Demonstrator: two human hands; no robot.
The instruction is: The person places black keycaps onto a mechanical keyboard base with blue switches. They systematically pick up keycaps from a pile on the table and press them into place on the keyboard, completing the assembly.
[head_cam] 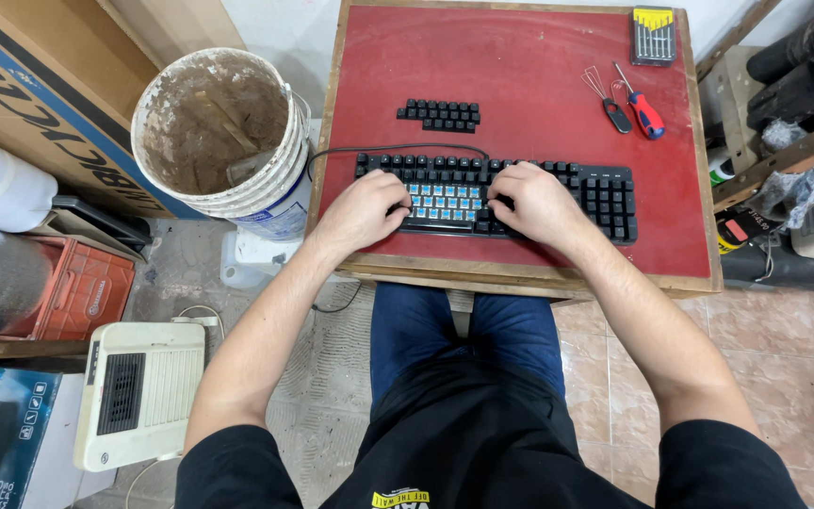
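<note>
A black mechanical keyboard [605,193] lies near the front edge of a red-topped wooden table [520,75]. Its middle section has the keycaps off, showing blue switches [449,198]. My left hand [365,207] rests on the keyboard's left part, fingers curled at the edge of the bare patch. My right hand [534,203] lies on the keyboard just right of the blue switches, fingers bent down onto it. A cluster of removed black keycaps [440,115] sits on the table behind the keyboard.
A red-handled screwdriver [644,108], a wire keycap puller [608,97] and a screwdriver bit set [653,35] lie at the table's back right. A dirty white bucket [228,132] stands left of the table. Cardboard boxes, an orange crate and a white heater are on the floor at left.
</note>
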